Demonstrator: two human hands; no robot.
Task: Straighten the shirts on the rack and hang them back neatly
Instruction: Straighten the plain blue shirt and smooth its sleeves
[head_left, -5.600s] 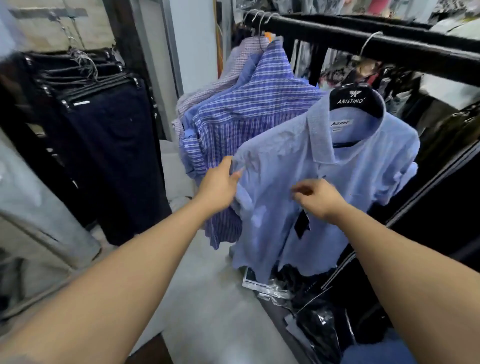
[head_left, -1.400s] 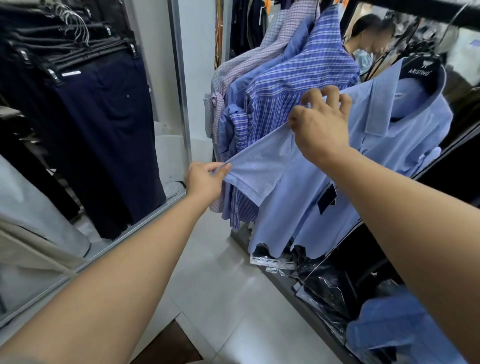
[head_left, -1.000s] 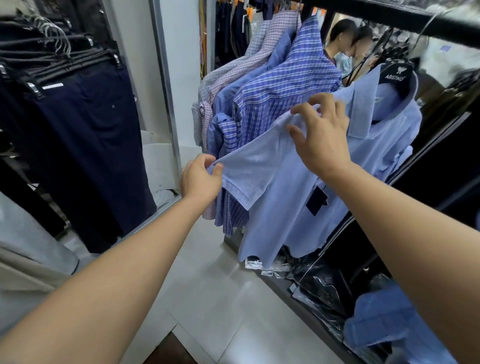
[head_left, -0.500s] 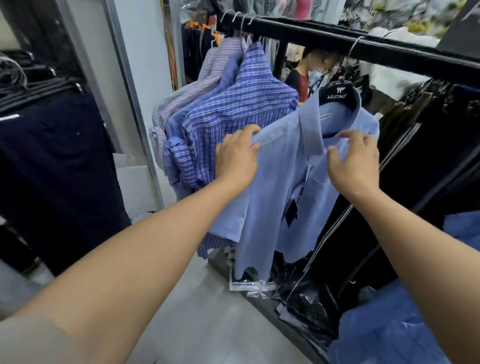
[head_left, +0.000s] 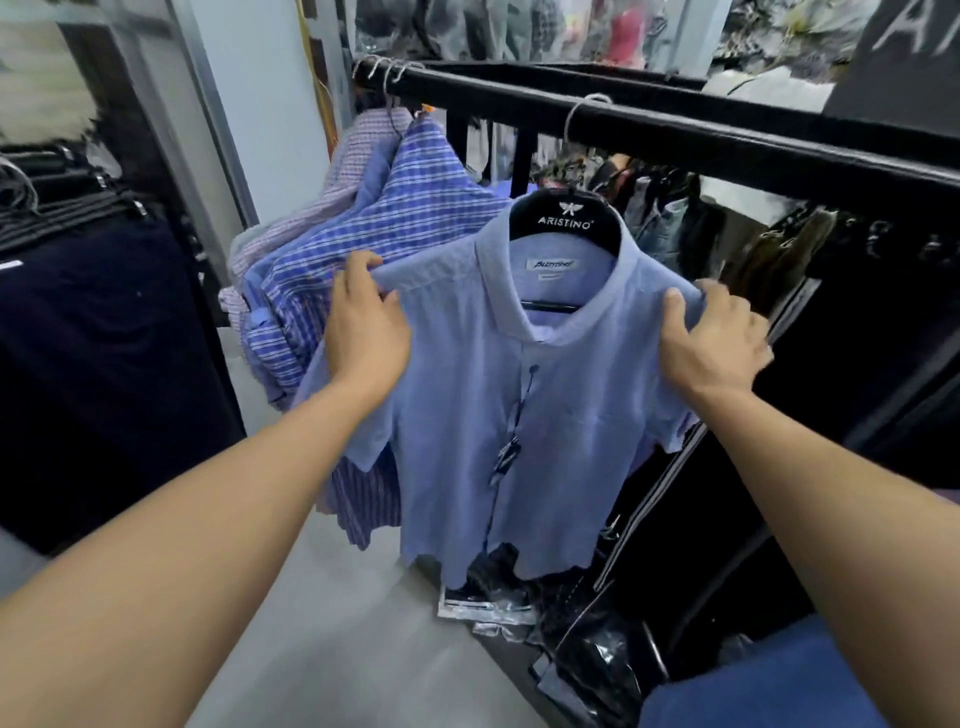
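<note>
A light blue short-sleeved shirt (head_left: 530, 415) hangs facing me on a black hanger (head_left: 565, 221), whose hook is over the black rack bar (head_left: 675, 137). My left hand (head_left: 363, 327) grips the shirt's left shoulder. On the opposite shoulder my right hand (head_left: 711, 338) holds the fabric, thumb on the front. A dark tag dangles down the placket. Behind it to the left hang a blue checked shirt (head_left: 384, 228) and a pale pink checked shirt (head_left: 358, 156) on the same bar.
Dark trousers (head_left: 104, 353) hang on a rack at the left beside a metal post (head_left: 208, 119). Plastic-wrapped packages (head_left: 493, 608) lie on the floor under the shirt. Black garments fill the right side, and a blue cloth (head_left: 769, 686) lies at the bottom right.
Both hands let go of the sleeve they held stretched out and moved to the shirt's two shoulders. The shirt now hangs square, facing me.
</note>
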